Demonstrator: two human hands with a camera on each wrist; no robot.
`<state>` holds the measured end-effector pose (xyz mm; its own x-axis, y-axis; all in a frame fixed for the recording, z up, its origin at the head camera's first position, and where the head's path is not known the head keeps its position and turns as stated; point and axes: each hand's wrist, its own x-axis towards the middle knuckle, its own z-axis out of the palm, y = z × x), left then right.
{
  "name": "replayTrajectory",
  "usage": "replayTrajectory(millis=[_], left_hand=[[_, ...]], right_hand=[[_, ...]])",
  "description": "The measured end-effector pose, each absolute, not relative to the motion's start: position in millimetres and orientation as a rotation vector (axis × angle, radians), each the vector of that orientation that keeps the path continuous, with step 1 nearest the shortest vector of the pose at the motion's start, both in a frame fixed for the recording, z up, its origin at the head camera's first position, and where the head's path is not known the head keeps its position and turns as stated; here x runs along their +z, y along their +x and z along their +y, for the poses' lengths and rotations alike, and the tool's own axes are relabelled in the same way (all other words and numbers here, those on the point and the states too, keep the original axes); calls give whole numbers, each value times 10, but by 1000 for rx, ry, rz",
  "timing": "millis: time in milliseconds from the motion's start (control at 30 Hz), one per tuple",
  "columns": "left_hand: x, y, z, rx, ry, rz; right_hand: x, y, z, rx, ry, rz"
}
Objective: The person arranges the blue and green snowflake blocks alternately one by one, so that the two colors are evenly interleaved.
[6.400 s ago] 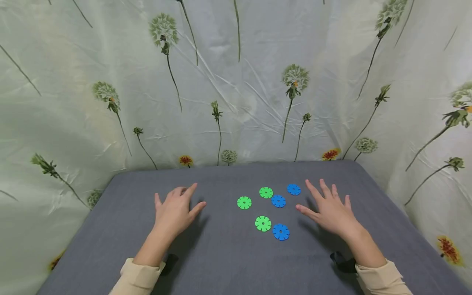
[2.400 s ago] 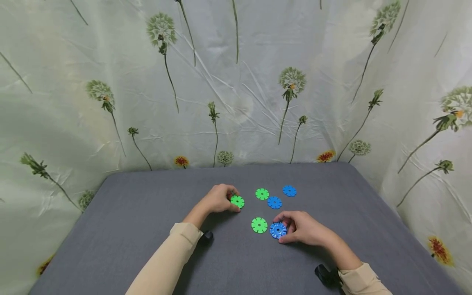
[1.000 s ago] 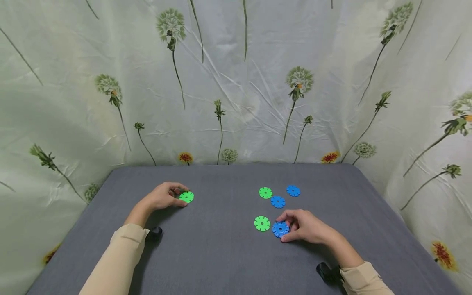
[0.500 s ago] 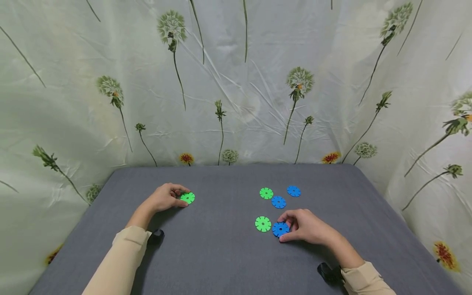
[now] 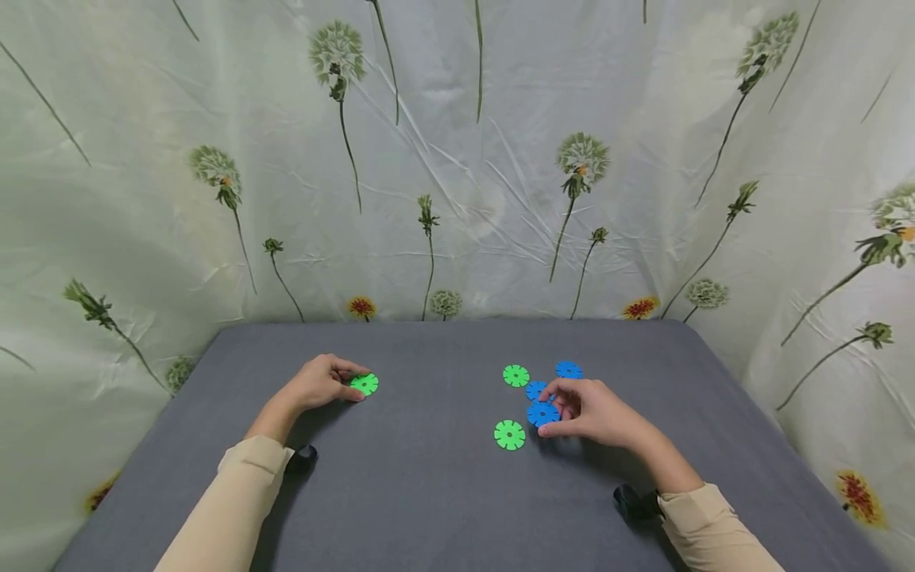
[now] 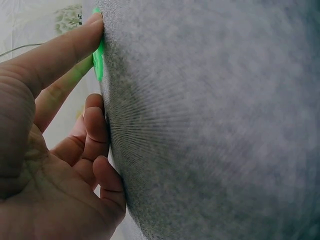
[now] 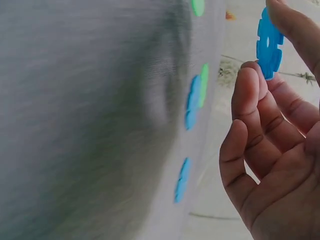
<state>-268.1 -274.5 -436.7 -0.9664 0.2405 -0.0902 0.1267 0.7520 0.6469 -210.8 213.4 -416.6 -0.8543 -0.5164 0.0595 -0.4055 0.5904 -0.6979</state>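
The work seems to me at an early stage; of six discs in view, two are in the hands and four lie on the counter (image 5: pixel 429 492) (it is covered with plain grey cloth). The left hand (image 5: pixel 314 383) pinches the rim of a bright green, round, notched disc, seemingly of plastic (image 5: pixel 365 384); its grip is closed only to the disc's width, and this disc is toward the far edge, left of the middle, well apart from the others. The right hand (image 5: pixel 604 411) has a similar grip, thumb and fingers on opposite sides of a blue, round, notched plastic-looking disc (image 5: pixel 543 414); the right wrist view shows it raised above the cloth, so its setting down is not yet done.

What is left, as I judge, is the four untouched discs, all right of the middle; a second green disc (image 5: pixel 516 376) lies toward the far edge, with a second blue disc (image 5: pixel 534 389) just beside it (whether they touch, I cannot tell); a third blue disc (image 5: pixel 569 369) is nearer to the far right corner; a third green disc (image 5: pixel 510 434) lies closest to the near edge.
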Motion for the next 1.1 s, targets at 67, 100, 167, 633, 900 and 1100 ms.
replayTrajectory(millis=[67, 100, 167, 633, 900, 1100], left_hand=[[-4373, -2682, -2740, 989, 283, 2790], [-4376, -2682, -2738, 979, 275, 2793], [-4387, -2687, -2733, 958, 257, 2799], [-4363, -2655, -2724, 959, 239, 2801], [-4377, -2678, -2732, 971, 245, 2811], [-4372, -2672, -2723, 977, 228, 2812]], right_hand=[[-4126, -2169, 2068, -1100, -789, 2686], [-4108, -2204, 2029, -1094, -797, 2694], [-4075, -2275, 1946, -1069, -817, 2708], [-3909, -2700, 1255, -1008, -855, 2665], [-3978, -2867, 869, -968, -929, 2619], [-4039, -2917, 626, -945, -911, 2600]])
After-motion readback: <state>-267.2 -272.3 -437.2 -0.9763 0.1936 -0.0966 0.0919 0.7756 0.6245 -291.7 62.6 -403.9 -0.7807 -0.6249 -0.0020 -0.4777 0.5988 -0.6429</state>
